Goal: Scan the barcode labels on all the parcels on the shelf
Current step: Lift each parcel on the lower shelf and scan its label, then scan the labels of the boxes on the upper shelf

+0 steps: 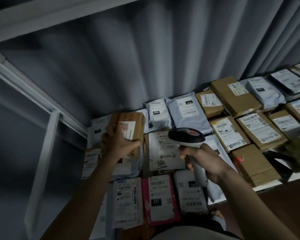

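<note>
Parcel scanning at a shelf, head view: small box raised for the scanner.

Left hand (119, 143) wrapped round the lower end of a small cardboard box (128, 126), lifted clear of the other parcels at the left end of the shelf (267, 186), label (128, 129) turned toward the right. Right hand (203, 159) closed on the handle of a scanner (186, 137), head held just beside the box, above a flat parcel (163, 153) lying label-up. Box judged light and stiff, since one hand carries it without sag; best held by the edges, fingers kept off the label. Grey mailer bags (189, 113) further back likely soft and slippery, so better pressed flat where they lie than lifted. Pink mailer (160, 200) and brown boxes (235, 96) resting label-up across the shelf; labels blurred.
</note>
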